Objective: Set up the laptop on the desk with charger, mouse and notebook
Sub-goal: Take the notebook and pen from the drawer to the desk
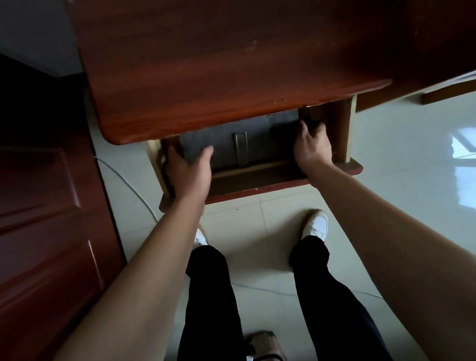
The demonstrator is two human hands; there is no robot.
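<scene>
Head view, steeply down over desk

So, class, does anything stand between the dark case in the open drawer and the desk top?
Yes: the desk top overhangs the far part of the dark case in the drawer. The left hand and right hand grip its ends; it probably must slide toward the person before lifting.

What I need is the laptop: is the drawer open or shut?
Open: the drawer juts out from under the desk; left hand and right hand reach inside at a flat grey thing.
</scene>
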